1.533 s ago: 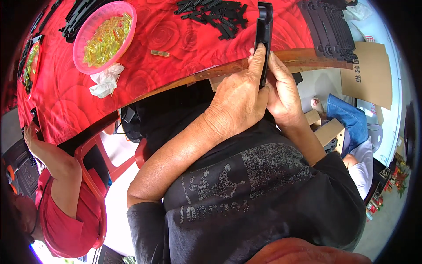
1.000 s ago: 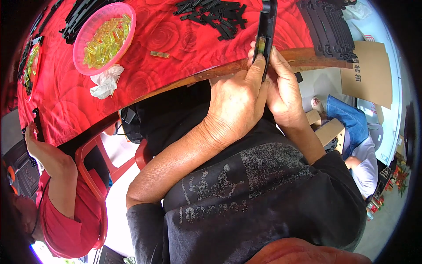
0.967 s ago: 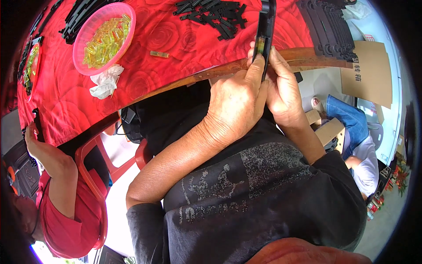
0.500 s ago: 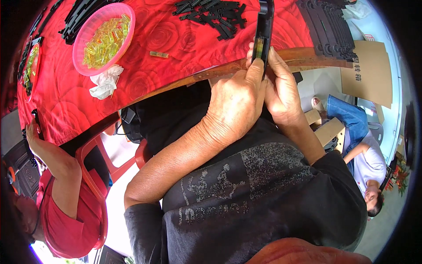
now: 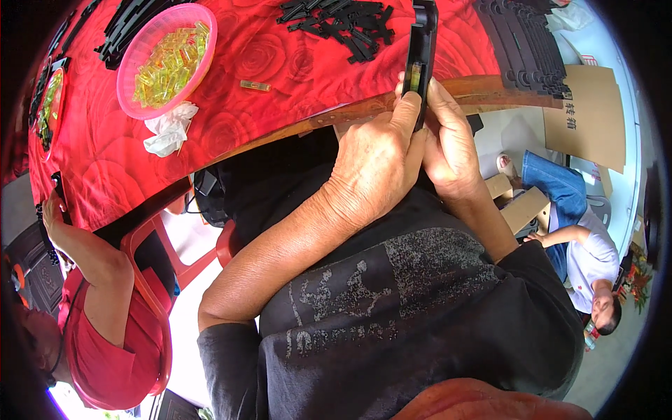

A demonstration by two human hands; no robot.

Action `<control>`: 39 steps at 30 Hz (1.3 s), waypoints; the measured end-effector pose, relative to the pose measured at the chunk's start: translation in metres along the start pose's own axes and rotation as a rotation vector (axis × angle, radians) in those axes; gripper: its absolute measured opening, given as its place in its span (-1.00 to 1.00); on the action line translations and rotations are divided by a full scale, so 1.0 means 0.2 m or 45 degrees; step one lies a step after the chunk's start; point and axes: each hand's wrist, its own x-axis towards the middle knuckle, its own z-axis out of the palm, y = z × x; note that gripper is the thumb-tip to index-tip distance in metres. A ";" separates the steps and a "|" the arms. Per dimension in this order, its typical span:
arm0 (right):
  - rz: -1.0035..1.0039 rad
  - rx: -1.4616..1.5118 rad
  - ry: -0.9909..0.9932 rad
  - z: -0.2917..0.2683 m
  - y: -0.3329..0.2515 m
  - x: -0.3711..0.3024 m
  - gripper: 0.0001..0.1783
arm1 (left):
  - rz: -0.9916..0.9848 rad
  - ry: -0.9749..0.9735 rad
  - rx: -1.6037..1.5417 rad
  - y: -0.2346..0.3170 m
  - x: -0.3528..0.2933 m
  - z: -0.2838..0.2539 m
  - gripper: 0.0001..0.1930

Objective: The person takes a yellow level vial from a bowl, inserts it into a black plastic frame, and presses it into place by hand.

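Observation:
Over the table edge I hold upright a long black plastic spirit-level body (image 5: pixel 422 52). A small yellow-green vial (image 5: pixel 416 75) sits in its slot. My left hand (image 5: pixel 378 157) presses a digit onto the body just below that vial, its other fingers curled around the lower end. My right hand (image 5: pixel 450 143) grips the same end from the right, thumb along the side; some of its fingers are hidden behind the body. One loose yellow vial (image 5: pixel 255 85) lies on the red cloth to the left.
A pink basket (image 5: pixel 126 98) of yellow vials stands at left, beside crumpled white tissue (image 5: pixel 168 129). Small black parts (image 5: pixel 350 28) are heaped at the back; long black bodies (image 5: pixel 525 45) lie stacked at right. A co-worker (image 5: pixel 105 308) sits left; another person (image 5: pixel 584 259) sits right.
My hands and the black body have barely moved; the digit still presses below the vial. The person at right has shifted an arm and turned the head.

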 end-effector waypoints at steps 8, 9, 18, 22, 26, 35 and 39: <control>0.018 0.069 -0.056 0.00 -0.01 0.00 -0.65 | -0.074 -0.040 -0.052 0.00 0.00 0.00 -0.55; -0.002 0.069 -0.035 0.02 -0.01 -0.01 -0.65 | -0.073 -0.044 -0.052 0.00 0.00 0.00 -0.55; -0.018 0.158 -0.165 -0.03 0.01 0.03 -0.72 | -0.122 0.286 -0.221 -0.04 0.09 -0.03 -0.72; -0.016 0.071 -0.070 0.01 0.03 0.01 -0.73 | -0.187 0.203 -0.105 -0.04 0.11 -0.02 -0.79; 0.005 0.091 -0.042 0.03 0.05 -0.01 -0.71 | -0.086 0.234 0.011 -0.04 0.12 0.00 -0.85; 0.015 0.111 -0.103 -0.01 0.07 0.01 -0.71 | -0.315 0.197 -0.193 -0.07 0.08 0.08 -0.91; -0.015 0.087 -0.126 -0.02 0.07 0.01 -0.72 | -0.420 0.171 -0.361 -0.07 0.07 0.11 -0.87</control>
